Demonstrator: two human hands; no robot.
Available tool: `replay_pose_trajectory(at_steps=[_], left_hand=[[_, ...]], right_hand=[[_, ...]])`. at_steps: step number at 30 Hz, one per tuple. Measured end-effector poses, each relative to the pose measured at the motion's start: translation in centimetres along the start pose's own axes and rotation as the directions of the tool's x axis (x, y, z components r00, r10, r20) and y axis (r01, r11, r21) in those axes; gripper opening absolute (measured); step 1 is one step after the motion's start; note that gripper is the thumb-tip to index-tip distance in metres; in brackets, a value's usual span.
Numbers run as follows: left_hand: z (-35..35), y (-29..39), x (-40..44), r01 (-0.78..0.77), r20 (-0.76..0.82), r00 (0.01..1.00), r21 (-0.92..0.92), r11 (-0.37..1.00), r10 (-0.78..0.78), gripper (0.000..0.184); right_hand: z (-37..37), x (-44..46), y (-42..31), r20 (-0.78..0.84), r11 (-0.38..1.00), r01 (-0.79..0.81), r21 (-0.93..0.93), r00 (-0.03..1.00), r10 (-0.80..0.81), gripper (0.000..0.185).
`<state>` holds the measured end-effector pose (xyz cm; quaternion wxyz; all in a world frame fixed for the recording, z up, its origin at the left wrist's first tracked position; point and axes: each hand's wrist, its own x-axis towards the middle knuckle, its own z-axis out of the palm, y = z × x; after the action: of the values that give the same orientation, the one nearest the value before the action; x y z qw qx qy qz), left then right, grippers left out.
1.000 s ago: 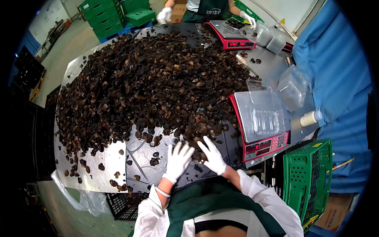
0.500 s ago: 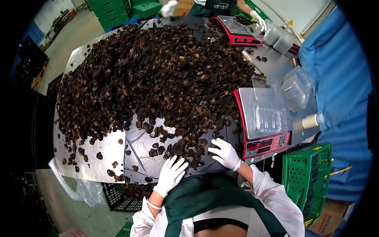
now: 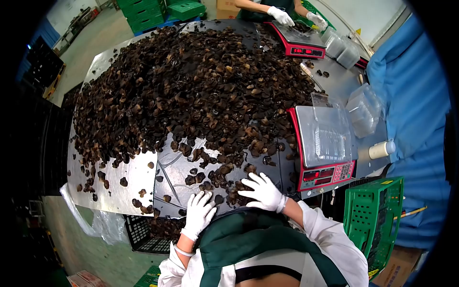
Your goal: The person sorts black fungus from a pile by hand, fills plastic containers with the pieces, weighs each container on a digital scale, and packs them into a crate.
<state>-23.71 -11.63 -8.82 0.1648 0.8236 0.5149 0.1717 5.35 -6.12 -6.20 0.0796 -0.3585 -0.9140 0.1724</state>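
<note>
A large heap of dark brown wood ear mushrooms (image 3: 191,91) covers much of the table, with a small loose cluster (image 3: 222,179) near the front edge. My left hand (image 3: 199,215), in a white glove, rests at the table's front edge with fingers stretched out, left of this cluster. On the cluster's right side, my gloved right hand (image 3: 263,192) has its fingers spread, the tips at the nearest pieces. Neither hand grips anything that I can see.
Right of my hands stands a red scale (image 3: 325,143) bearing a clear plastic container (image 3: 331,143). Beyond it are stacked clear containers (image 3: 364,112) and a white bottle (image 3: 381,149). A co-worker's gloved hands (image 3: 281,16) are at another scale (image 3: 304,49). Green crate (image 3: 373,220) at right; black crate (image 3: 143,237) below the table.
My right hand has moved left and its fingers have spread; my left hand has shifted slightly left and down. The co-worker's hands are now both over the far scale.
</note>
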Motion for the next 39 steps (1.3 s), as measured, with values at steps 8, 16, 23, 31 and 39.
replay_pose_trajectory(at_steps=[8, 16, 23, 31, 39], left_hand=[[0.1, -1.4, 8.2, 0.05, -0.356, 0.931, -0.094, 0.994, -0.081, 0.017], [3.7, 0.7, 9.8, 0.054, -0.133, 0.99, 0.025, 0.998, -0.051, 0.021], [1.4, -1.0, 8.8, 0.167, -0.367, 0.909, -0.117, 0.979, -0.199, 0.012], [0.5, 0.1, 10.8, 0.008, -0.307, 0.951, -0.077, 0.997, -0.031, 0.036], [2.6, 0.2, 11.0, 0.182, -0.124, 0.972, -0.147, 0.972, -0.2, 0.033]], right_hand=[[-2.1, 9.3, 3.9, -0.386, 0.842, -0.155, 0.517, 0.835, 0.391, 0.02], [0.6, 9.2, 5.9, -0.246, 0.927, -0.183, 0.328, 0.931, 0.271, 0.015], [-3.4, 2.5, 8.5, 0.185, 0.155, -0.308, 0.939, 0.828, 0.53, 0.018], [-1.2, 7.9, 4.9, -0.227, 0.616, -0.257, 0.745, 0.77, 0.596, 0.02], [2.7, 10.4, 6.3, -0.492, 0.922, -0.168, 0.35, 0.804, 0.333, 0.013]])
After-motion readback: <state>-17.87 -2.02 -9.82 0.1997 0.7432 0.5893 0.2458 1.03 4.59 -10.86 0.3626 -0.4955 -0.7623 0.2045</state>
